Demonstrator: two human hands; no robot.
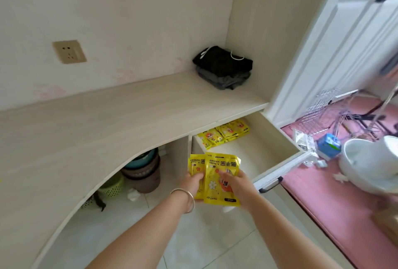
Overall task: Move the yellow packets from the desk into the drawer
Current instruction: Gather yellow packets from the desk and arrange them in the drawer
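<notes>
Both hands hold a small fan of yellow hand-warmer packets [217, 177] in the air, just in front of the open drawer [277, 139] and below the desk's front edge. The left hand [192, 182] pinches the left-hand packets with thumb on top; the right hand [233, 182] grips the front packet by its right side, fingers spread over its face. Neither hand is free or closed on nothing.

The packets stand with their long axis running away from the person, their far ends pointing up toward the drawer's near left corner. The drawer cavity lies ahead and to the right of the hands, so the coming move looks like a short forward-right carry, and the right hand is the nearer one to it.

More yellow packets [226, 133] already lie stacked at the drawer's back left, partly under the desk [107, 122] top. The desk surface in view carries no yellow packets, only folded dark clothes [224, 68] at its far right corner, so this handful may be the last.
</notes>
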